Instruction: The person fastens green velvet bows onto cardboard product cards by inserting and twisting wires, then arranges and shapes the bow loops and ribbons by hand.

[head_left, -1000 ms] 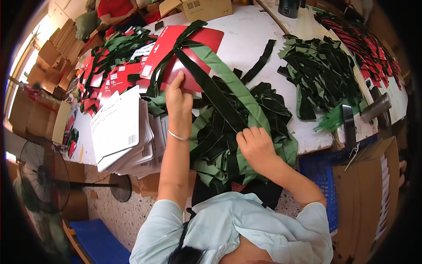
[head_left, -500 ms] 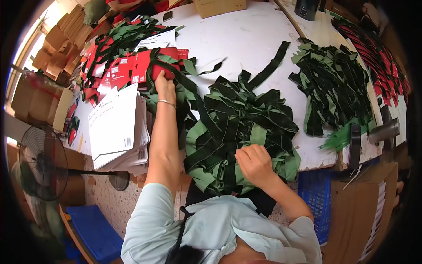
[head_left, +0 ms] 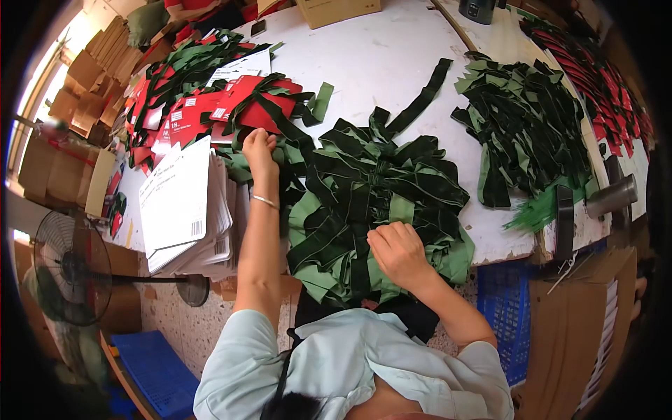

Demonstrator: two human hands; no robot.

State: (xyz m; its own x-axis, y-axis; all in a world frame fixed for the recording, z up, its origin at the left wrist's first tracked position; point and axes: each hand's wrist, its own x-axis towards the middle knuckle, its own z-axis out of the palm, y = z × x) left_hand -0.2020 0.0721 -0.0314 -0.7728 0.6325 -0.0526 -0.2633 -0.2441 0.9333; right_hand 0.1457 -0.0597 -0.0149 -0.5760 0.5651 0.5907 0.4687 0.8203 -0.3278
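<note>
My left hand (head_left: pixel 260 150), with a bangle at the wrist, is just below a red card (head_left: pixel 276 106) that has a dark green bow on it. Its fingers are curled, and whether anything is between them is too small to tell. The card lies on the left pile of red cards. Closed fingers of my right hand (head_left: pixel 397 250) rest on the near part of a big heap of dark green ribbon bows (head_left: pixel 381 175); what they hold, if anything, is hidden. White printed cards (head_left: pixel 178 199) stand stacked left of my left forearm.
Another ribbon pile (head_left: pixel 525 126) lies on the white table (head_left: pixel 364 63) at right, with red cards (head_left: pixel 595 84) beyond. A metal cylinder (head_left: pixel 611 198) sits at the right edge. A fan (head_left: pixel 70 266) stands left, a carton (head_left: pixel 339 10) far back. A person in red (head_left: pixel 192 7) is behind.
The red card with its bow has gone from in front of me to the left pile. My left hand has come off it and drawn back slightly; my right hand stays over the heap.
</note>
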